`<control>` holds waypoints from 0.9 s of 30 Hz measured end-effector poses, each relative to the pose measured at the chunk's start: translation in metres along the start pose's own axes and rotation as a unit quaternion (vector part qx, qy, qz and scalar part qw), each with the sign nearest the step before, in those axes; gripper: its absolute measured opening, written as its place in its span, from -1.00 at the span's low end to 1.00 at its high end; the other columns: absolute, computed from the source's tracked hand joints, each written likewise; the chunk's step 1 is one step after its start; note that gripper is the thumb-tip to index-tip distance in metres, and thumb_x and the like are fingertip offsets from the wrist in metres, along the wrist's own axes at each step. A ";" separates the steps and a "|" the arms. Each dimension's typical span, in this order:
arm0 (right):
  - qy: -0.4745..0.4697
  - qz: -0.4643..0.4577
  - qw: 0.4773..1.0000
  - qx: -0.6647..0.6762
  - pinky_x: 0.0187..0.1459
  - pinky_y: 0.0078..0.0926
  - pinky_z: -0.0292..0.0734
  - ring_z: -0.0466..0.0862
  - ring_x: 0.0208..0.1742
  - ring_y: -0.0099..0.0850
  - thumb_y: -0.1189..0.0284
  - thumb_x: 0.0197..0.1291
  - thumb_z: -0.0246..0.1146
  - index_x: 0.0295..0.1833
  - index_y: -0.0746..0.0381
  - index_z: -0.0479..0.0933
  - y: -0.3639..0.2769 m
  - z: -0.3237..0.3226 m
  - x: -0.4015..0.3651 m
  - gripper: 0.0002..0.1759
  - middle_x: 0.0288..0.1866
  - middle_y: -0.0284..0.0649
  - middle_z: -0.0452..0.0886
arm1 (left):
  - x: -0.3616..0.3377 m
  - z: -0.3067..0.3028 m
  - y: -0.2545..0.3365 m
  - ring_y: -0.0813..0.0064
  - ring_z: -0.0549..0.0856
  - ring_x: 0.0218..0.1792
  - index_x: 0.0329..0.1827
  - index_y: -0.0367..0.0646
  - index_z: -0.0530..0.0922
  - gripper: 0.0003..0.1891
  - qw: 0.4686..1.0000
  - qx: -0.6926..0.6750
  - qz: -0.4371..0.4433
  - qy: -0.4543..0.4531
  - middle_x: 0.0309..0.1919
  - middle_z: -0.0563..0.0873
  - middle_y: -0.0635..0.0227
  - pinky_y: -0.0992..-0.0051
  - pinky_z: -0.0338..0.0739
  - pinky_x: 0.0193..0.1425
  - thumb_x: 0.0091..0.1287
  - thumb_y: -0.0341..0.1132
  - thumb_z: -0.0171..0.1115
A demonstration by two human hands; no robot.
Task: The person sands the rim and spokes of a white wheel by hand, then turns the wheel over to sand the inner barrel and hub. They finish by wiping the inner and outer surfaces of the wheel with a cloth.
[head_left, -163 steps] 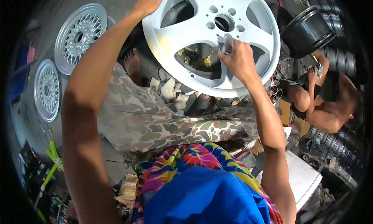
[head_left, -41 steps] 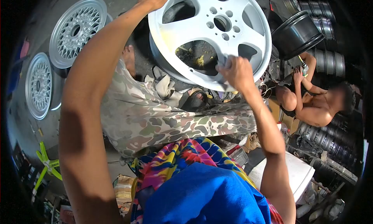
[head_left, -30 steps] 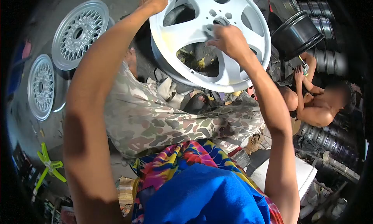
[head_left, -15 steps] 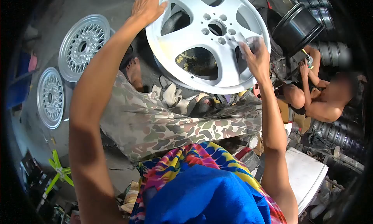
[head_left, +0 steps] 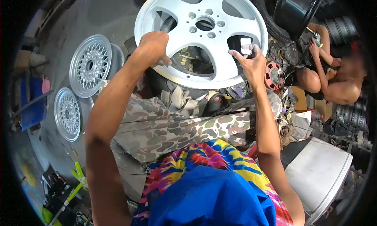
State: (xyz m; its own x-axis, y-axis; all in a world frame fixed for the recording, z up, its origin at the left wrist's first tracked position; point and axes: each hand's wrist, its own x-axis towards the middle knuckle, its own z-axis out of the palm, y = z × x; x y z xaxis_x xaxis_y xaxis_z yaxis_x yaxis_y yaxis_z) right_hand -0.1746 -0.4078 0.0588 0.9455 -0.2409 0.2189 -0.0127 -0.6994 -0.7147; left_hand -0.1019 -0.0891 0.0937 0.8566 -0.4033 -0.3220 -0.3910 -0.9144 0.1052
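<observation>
A white-painted alloy wheel (head_left: 216, 49) with broad spokes lies tilted in front of my legs, face up. My left hand (head_left: 154, 48) is closed round its left edge, fingers curled over the rim beside a spoke opening. My right hand (head_left: 253, 65) holds a small white folded piece (head_left: 246, 46) between thumb and fingers, over the opening at the lower right of the wheel. What that piece is made of does not show. Part of a dark tyre is visible below the wheel, and yellowish scraps show through its lower opening.
Two silver mesh-spoke wheels (head_left: 90, 65) lean at the left. A co-worker (head_left: 330, 71) sits at the right near a black wheel barrel (head_left: 296, 13) and a tyre (head_left: 268, 19). A red reel (head_left: 274, 75) lies close to my right forearm. A white board (head_left: 319, 173) is lower right.
My left hand has slid from the upper left of the rim down to its left side. The wheel appears slightly turned counterclockwise. My right hand has shifted lower, the white piece now plainly visible.
</observation>
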 end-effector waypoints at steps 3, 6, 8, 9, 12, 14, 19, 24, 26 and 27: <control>0.011 -0.024 1.000 0.006 -0.27 -0.34 0.56 0.66 -0.43 -0.35 0.26 0.14 0.55 -0.28 0.37 0.61 0.005 0.003 -0.001 -0.62 -0.44 -0.11 0.69 | 0.009 -0.007 -0.004 -0.02 0.82 -0.14 -0.24 -0.40 0.73 -0.35 0.999 -0.015 -0.015 -0.033 -0.29 0.81 -0.02 0.17 0.69 -0.02 -0.19 0.01 0.77; 0.032 -0.047 0.997 0.044 -0.23 -0.31 0.57 0.69 -0.40 -0.21 0.29 0.19 0.49 -0.29 0.38 0.61 0.007 0.008 -0.003 -0.66 -0.39 -0.01 0.69 | 0.016 -0.004 -0.005 -0.05 0.81 -0.22 -0.29 -0.38 0.72 -0.36 0.997 -0.039 0.009 0.070 -0.34 0.79 -0.03 0.16 0.67 -0.07 -0.13 0.09 0.72; 0.043 -0.073 0.995 0.047 -0.27 -0.33 0.56 0.69 -0.41 -0.30 0.31 0.22 0.48 -0.27 0.39 0.64 0.008 0.009 -0.003 -0.68 -0.41 -0.04 0.67 | 0.030 0.009 -0.003 -0.06 0.80 -0.22 -0.29 -0.37 0.71 -0.33 0.989 -0.056 0.029 0.132 -0.37 0.79 -0.03 0.16 0.67 -0.06 -0.08 0.17 0.65; 0.043 -0.074 0.995 0.047 -0.27 -0.33 0.56 0.69 -0.41 -0.30 0.31 0.22 0.48 -0.27 0.39 0.64 0.007 0.008 -0.003 -0.68 -0.41 -0.04 0.67 | 0.035 0.013 -0.001 -0.04 0.80 -0.15 -0.16 -0.37 0.71 -0.27 0.987 -0.054 0.046 0.145 -0.25 0.79 -0.04 0.15 0.68 -0.04 -0.04 0.21 0.62; 0.012 -0.034 0.999 0.022 -0.34 -0.41 0.52 0.68 -0.42 -0.46 0.34 0.26 0.46 -0.24 0.36 0.68 0.007 0.007 -0.003 -0.74 -0.45 -0.14 0.65 | 0.044 0.026 0.016 -0.15 0.73 -0.05 0.01 -0.40 0.63 -0.24 0.963 -0.090 0.058 0.246 -0.08 0.71 -0.14 0.05 0.63 0.04 0.06 0.18 0.57; -0.001 0.011 0.996 0.085 -0.39 -0.54 0.47 0.64 -0.43 -0.62 0.36 0.29 0.46 -0.19 0.36 0.71 0.007 0.007 -0.001 -0.76 -0.47 -0.29 0.65 | 0.050 0.026 0.023 -0.15 0.72 0.01 0.12 -0.38 0.61 -0.15 0.966 -0.088 0.043 0.239 0.06 0.65 -0.12 0.03 0.63 0.02 0.02 0.24 0.56; -0.091 0.068 0.976 0.188 -0.39 -0.63 0.45 0.59 -0.44 -0.67 0.35 0.27 0.50 -0.18 0.34 0.73 -0.009 -0.006 0.001 -0.76 -0.43 -0.39 0.69 | 0.062 0.031 0.035 -0.03 0.56 0.30 0.35 -0.23 0.53 0.10 0.957 -0.049 0.075 0.276 0.16 0.58 0.05 -0.02 0.49 0.30 -0.23 0.34 0.62; -0.186 0.108 0.971 0.103 -0.41 -0.62 0.43 0.56 -0.47 -0.66 0.33 0.17 0.57 -0.31 0.27 0.67 -0.040 -0.006 0.003 -0.74 -0.46 -0.41 0.66 | 0.054 0.036 0.056 -0.02 0.46 0.40 0.43 -0.17 0.47 0.19 0.946 -0.071 0.145 0.282 0.23 0.57 0.08 -0.09 0.32 0.48 -0.29 0.38 0.60; -0.180 0.103 0.973 0.100 -0.47 -0.60 0.39 0.53 -0.51 -0.67 0.31 0.15 0.59 -0.38 0.26 0.61 -0.047 -0.003 0.007 -0.69 -0.48 -0.42 0.62 | 0.044 0.040 0.070 -0.03 0.45 0.41 0.44 -0.17 0.46 0.21 0.938 -0.078 0.174 0.289 0.25 0.56 0.07 -0.11 0.29 0.51 -0.30 0.40 0.59; -0.188 0.104 0.971 0.105 -0.49 -0.61 0.38 0.53 -0.52 -0.67 0.32 0.15 0.59 -0.38 0.26 0.61 -0.049 -0.002 0.010 -0.68 -0.49 -0.43 0.61 | 0.039 0.042 0.078 -0.04 0.43 0.42 0.44 -0.17 0.45 0.22 0.944 -0.073 0.183 0.266 0.30 0.54 0.05 -0.13 0.27 0.52 -0.31 0.42 0.58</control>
State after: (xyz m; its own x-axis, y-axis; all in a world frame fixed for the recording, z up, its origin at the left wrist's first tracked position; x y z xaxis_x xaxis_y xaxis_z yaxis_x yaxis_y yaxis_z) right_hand -0.1647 -0.3774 0.0971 0.9819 -0.0727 -0.1747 -0.1875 -0.4994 -0.8459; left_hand -0.1134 -0.1750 0.0497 0.7368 -0.6180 0.2744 -0.6755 -0.6907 0.2582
